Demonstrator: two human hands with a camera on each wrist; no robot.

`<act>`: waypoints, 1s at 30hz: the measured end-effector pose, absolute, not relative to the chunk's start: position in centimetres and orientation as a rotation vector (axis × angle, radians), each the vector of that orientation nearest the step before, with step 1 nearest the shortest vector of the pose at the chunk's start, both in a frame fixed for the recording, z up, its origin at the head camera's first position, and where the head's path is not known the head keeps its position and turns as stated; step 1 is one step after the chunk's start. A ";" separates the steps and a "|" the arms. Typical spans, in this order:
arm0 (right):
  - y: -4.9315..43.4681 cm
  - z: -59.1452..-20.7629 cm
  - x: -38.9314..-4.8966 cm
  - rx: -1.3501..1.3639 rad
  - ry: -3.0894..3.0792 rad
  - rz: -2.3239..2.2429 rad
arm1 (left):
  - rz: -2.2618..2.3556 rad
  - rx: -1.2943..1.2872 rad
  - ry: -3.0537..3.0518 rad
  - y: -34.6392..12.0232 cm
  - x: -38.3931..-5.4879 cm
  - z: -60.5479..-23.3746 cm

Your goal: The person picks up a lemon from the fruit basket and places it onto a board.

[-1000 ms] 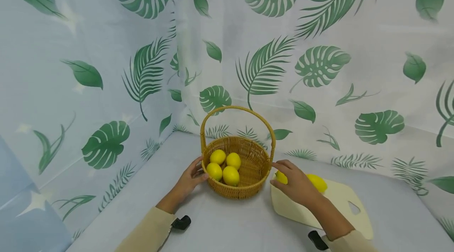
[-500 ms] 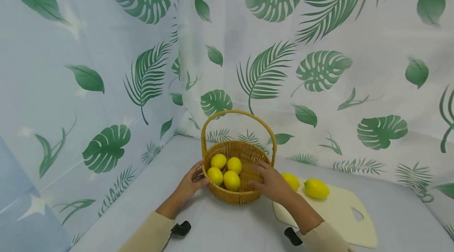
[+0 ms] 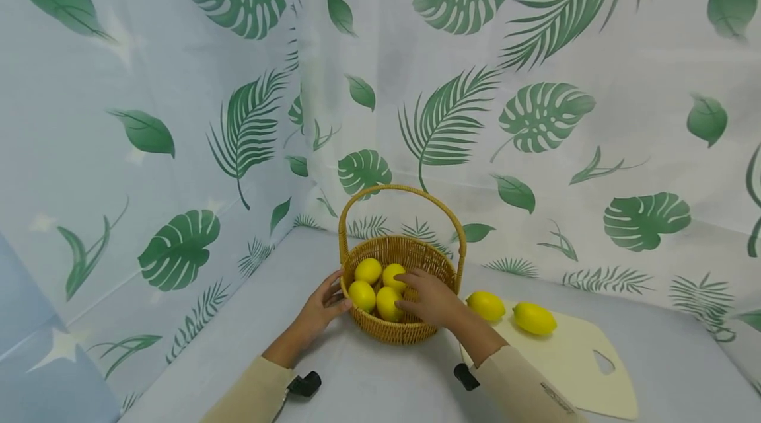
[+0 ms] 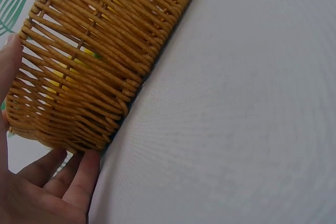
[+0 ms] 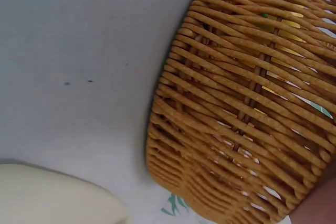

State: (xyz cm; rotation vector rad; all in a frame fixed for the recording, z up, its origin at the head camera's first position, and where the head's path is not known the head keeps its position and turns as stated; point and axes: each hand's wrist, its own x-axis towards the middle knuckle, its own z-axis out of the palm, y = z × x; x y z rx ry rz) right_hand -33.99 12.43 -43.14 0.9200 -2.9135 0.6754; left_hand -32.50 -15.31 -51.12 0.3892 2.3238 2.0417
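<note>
In the head view, a round wicker basket (image 3: 410, 332) with a tall arched handle holds several yellow lemons (image 3: 362, 296) in its left half. My left hand (image 3: 316, 310) rests against the basket's left outside wall. The left wrist view shows that hand's fingers (image 4: 81, 182) touching the wicker (image 4: 100, 51) low down. My right hand (image 3: 433, 299) is inside the basket, its fingers spread at the right-hand lemons and partly covering them. Whether it touches them I cannot tell. In the right wrist view the wicker wall (image 5: 236, 98) hides most of that hand.
A cream cutting board (image 3: 571, 363) with a handle hole lies right of the basket. Two more lemons, a left one (image 3: 486, 306) and a right one (image 3: 534, 318), sit at its far edge. A white leaf-printed curtain (image 3: 452, 112) stands behind the table (image 3: 368, 383).
My right hand has moved left, from beside the basket's right rim over the board into the basket up to the lemons. My left hand has stayed at the basket's side.
</note>
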 end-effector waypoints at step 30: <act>10.5 -43.6 -35.0 0.911 -3.078 0.628 | 2.049 0.403 2.312 -15.2 -32.2 -50.6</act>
